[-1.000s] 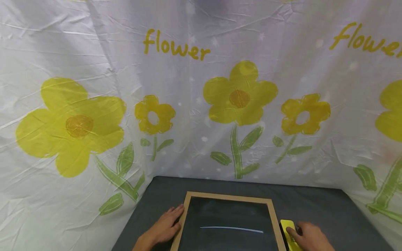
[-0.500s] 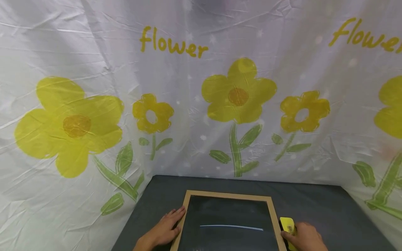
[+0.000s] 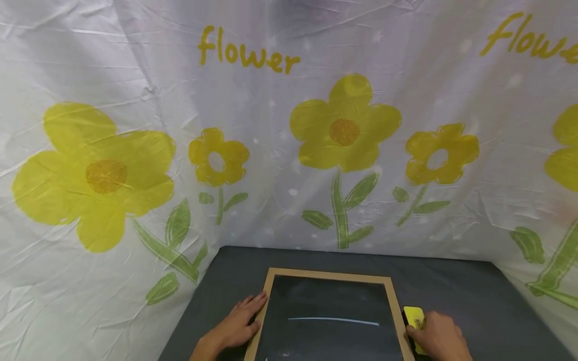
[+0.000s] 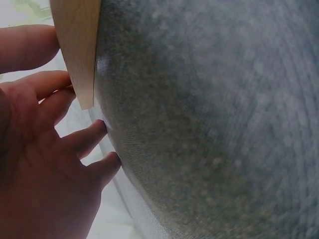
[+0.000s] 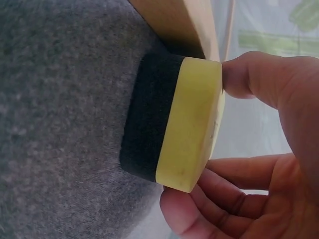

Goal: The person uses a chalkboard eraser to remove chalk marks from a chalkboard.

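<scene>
- Since the earlier frames the right hand (image 3: 437, 337) has closed in on the yellow eraser (image 3: 414, 321): a second ago its fingers lay loosely over it, and now thumb and fingers pinch its sides.
- The head view has tipped a little, so the chalkboard (image 3: 327, 321) and the flowered sheet (image 3: 289, 125) sit slightly higher in the frame; the board itself has not shifted on the worktop (image 3: 465, 296).
- The eraser rests on its black felt face (image 5: 149, 119), just beside the board's right wooden frame (image 5: 179, 25).
- The left hand (image 3: 237, 326) stays flat with fingers spread, pressing on the worktop against the frame's left edge (image 4: 75, 45).
- One white chalk line (image 3: 333, 320) crosses the board, unchanged.
</scene>
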Available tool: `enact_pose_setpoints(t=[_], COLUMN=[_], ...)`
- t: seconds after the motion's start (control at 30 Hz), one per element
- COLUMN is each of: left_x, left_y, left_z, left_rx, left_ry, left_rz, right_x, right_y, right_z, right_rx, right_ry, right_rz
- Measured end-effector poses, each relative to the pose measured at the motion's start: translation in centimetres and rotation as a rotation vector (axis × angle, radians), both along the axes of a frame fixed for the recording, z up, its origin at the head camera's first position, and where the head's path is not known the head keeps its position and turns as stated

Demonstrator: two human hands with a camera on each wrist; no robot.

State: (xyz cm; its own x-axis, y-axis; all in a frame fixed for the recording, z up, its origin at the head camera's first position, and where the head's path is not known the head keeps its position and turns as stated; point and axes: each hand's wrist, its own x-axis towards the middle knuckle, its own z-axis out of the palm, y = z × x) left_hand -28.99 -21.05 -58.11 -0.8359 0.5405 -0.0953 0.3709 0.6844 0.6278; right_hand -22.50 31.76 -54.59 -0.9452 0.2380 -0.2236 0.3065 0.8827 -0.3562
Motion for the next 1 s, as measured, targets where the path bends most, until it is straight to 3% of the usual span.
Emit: enact_pose_setpoints(t=[0.17, 0.5, 0.73, 1.0], left_x=[-0.1, -0.2, -0.2, -0.1], left_y=[0.2, 0.1, 0.1, 0.2], left_z=[0.3, 0.6, 0.5, 0.6], left_rx=[-0.008, -0.01, -0.01, -0.012], left_ry=[0.011, -0.011, -0.031, -0.036], left_rz=[0.002, 0.0, -0.003, 0.005], right_x=[0.1, 0.1, -0.1, -0.5], right_y=[-0.2, -3.0, -5.1, -6.6], right_z=[1.1, 3.2, 2.7, 1.8], right_rx=[0.0, -0.005, -0.006, -0.01], right_ry=[0.02, 0.063, 0.081, 0.041], right_rz=[-0.027, 0.028, 0.086, 0.073])
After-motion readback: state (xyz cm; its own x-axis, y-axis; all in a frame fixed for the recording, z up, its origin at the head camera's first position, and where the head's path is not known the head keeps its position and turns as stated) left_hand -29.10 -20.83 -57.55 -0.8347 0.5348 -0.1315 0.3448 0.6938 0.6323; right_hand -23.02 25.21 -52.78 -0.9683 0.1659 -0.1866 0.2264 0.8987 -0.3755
